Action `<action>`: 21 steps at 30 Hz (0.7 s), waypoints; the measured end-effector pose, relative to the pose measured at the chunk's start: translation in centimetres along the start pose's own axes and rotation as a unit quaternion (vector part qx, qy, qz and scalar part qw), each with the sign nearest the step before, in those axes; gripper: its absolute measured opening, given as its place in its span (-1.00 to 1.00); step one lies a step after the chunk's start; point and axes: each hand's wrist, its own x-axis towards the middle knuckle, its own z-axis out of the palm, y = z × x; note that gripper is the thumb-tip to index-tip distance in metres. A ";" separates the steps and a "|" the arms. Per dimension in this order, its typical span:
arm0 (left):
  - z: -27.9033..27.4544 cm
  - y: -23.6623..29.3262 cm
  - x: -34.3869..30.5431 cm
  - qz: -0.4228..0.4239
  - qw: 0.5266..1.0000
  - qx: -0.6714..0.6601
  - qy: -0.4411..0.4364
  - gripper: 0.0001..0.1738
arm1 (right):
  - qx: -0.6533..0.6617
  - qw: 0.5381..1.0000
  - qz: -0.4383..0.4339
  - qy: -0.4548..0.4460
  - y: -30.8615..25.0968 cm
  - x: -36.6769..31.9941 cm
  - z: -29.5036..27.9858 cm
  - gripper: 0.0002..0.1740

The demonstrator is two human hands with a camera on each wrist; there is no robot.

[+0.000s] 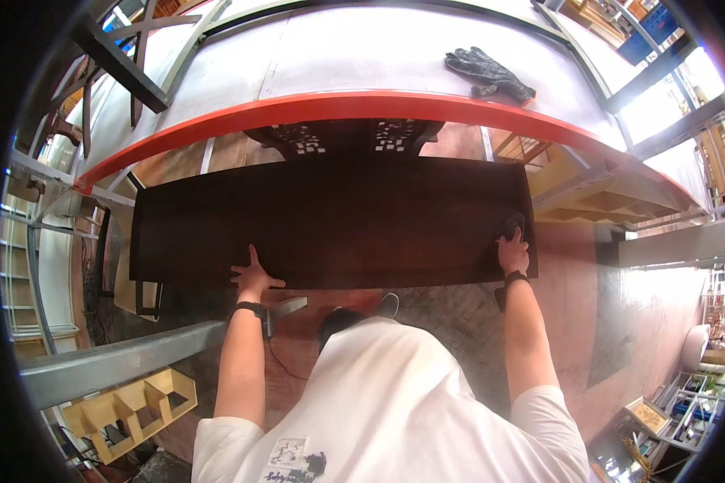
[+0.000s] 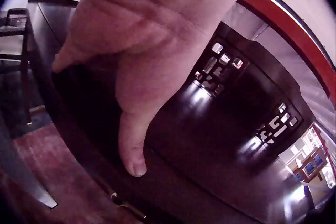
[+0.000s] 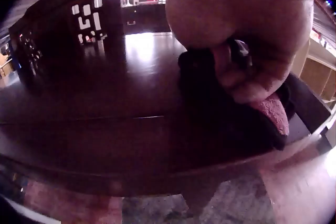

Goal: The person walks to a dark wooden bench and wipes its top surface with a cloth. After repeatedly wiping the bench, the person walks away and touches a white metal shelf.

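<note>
A long dark wooden seat or tabletop (image 1: 354, 221) lies across the front of the person, with a cut-out back panel (image 2: 247, 77) rising along its far side. Near its left front edge the left hand (image 1: 254, 276) rests with thumb and fingers spread, holding nothing. At the right end, the right hand (image 1: 514, 253) grips a dark, soft-looking pad (image 3: 197, 69) against the top. The pad shows a rough pinkish patch (image 3: 274, 112), and the curled fingers (image 3: 254, 88) press into it. Its exact kind I cannot tell.
Beyond the back panel runs a white work surface (image 1: 338, 60) with a red edge (image 1: 338, 105); a dark work glove (image 1: 491, 72) lies on it. A grey metal beam (image 1: 137, 350) juts in at left, above a wooden compartment unit (image 1: 129, 410). Light wooden trays (image 1: 604, 205) stand at right.
</note>
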 end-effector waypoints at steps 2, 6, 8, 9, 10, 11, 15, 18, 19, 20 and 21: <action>-0.1 0.2 0.0 -0.010 1.000 0.000 -0.003 0.68 | -0.037 0.999 0.027 -0.005 -0.6 0.1 0.2 -0.18; 0.0 0.0 0.1 -0.013 1.000 0.011 -0.009 0.72 | -0.020 0.998 -0.054 -0.002 -5.2 0.0 1.7 -0.17; -0.2 0.2 -0.1 -0.014 1.000 0.020 0.000 0.68 | -0.012 0.993 -0.110 -0.034 -10.2 -1.9 1.1 -0.18; -0.2 0.2 -0.3 -0.011 1.000 0.024 -0.002 0.68 | -0.003 0.987 -0.153 -0.041 -12.2 -2.7 1.5 -0.18; -0.3 0.2 -0.4 -0.008 1.000 0.027 -0.003 0.69 | -0.010 0.981 -0.187 -0.050 -14.7 -4.0 1.4 -0.18; -0.2 0.2 -0.2 -0.015 1.000 0.025 -0.003 0.69 | -0.016 0.974 -0.220 -0.059 -17.2 -5.5 1.4 -0.19; 0.3 0.0 0.3 -0.003 0.999 0.051 0.011 0.70 | -0.001 0.909 -0.404 -0.103 -24.5 -11.8 4.6 -0.22; 0.6 -0.4 0.7 0.013 0.998 0.066 0.023 0.69 | 0.008 0.831 -0.536 -0.152 -27.6 -18.0 5.7 -0.26; 0.9 -0.5 0.8 0.028 0.997 0.073 0.028 0.69 | 0.028 0.797 -0.580 -0.164 -27.9 -19.6 6.2 -0.27; 0.7 -0.5 0.5 0.029 0.996 0.075 0.025 0.69 | 0.029 0.799 -0.578 -0.167 -28.3 -21.0 5.4 -0.27; 0.2 -0.3 0.0 0.016 0.998 0.058 0.017 0.69 | 0.003 0.784 -0.584 -0.211 -28.7 -22.4 3.5 -0.28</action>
